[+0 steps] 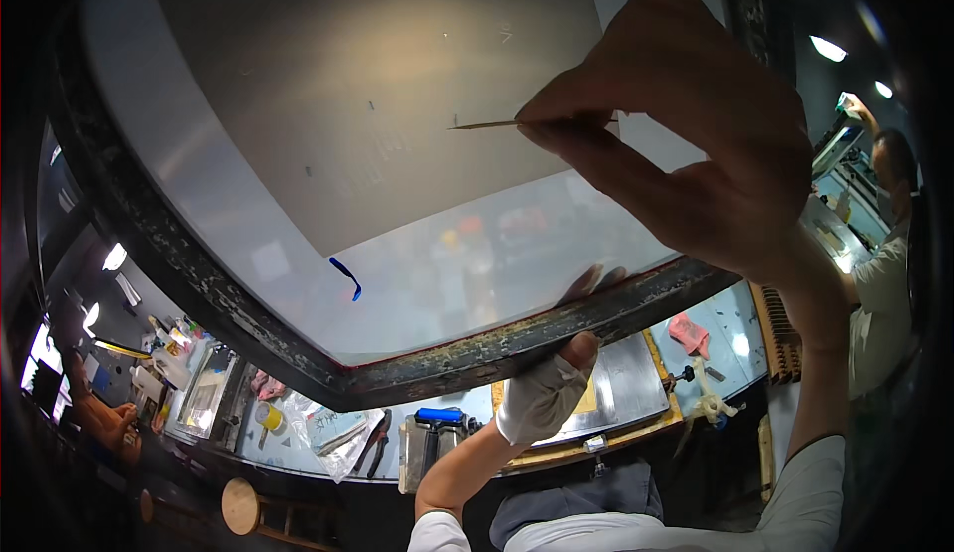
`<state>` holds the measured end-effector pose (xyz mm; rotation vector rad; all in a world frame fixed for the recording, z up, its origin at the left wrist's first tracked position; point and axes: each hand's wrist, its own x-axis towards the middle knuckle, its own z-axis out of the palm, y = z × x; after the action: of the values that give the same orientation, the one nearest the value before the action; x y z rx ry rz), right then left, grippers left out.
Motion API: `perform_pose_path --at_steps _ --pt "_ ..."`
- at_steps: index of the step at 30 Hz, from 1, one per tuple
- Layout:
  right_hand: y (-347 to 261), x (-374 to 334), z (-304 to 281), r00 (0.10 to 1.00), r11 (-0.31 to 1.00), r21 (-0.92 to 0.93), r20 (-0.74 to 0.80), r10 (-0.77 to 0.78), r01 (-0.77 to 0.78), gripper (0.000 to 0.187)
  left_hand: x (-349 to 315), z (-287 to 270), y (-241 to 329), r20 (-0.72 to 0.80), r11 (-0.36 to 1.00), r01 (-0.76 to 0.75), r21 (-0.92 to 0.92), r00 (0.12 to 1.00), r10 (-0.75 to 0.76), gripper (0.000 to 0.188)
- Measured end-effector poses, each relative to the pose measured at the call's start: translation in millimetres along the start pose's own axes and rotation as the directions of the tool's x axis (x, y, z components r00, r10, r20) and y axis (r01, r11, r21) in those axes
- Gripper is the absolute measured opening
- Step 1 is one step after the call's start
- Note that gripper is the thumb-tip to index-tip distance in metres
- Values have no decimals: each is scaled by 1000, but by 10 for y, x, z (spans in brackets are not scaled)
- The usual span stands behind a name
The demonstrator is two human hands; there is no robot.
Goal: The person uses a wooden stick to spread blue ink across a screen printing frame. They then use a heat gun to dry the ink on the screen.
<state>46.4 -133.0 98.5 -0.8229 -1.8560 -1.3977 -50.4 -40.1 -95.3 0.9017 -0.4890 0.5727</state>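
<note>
A large dark frame [437,361], its paint worn and chipped, is held up tilted in front of me. Stretched across it is a pale translucent sheet [417,294] with a grey-brown rectangle [298,125] that carries faint small marks. My left hand [545,393], in a white glove with bare fingertips, grips the frame's lower bar; some fingers show behind the sheet. Between thumb and forefinger my right hand [696,115] pinches a thin pointed stick [485,126]. Its tip is over the grey-brown area; whether it touches cannot be told. A blue mark [345,279] sits near the lower left corner.
Below lies a bench with a metal plate in a wooden surround [631,393], a blue roller [439,416], pliers [377,443], a yellow-labelled container [268,416] and a pink cloth [689,335]. A round stool [239,506] stands lower left. Other people are at both sides.
</note>
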Motion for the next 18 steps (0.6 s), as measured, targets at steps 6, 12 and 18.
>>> perform_pose_path --at_steps 6,12,18 --pt "-244 -82 270 998 992 112 -23 -63 65 19 -237 -463 -209 -89 985 133 111 988 -124 35" --pt "-342 -17 590 994 985 138 -66 -91 100 18 -218 -562 -396 223 991 59 -121 974 -31 34" --pt "-328 0 595 994 983 151 0 -110 109 30 -244 -457 -351 32 996 86 -35 996 -84 30"
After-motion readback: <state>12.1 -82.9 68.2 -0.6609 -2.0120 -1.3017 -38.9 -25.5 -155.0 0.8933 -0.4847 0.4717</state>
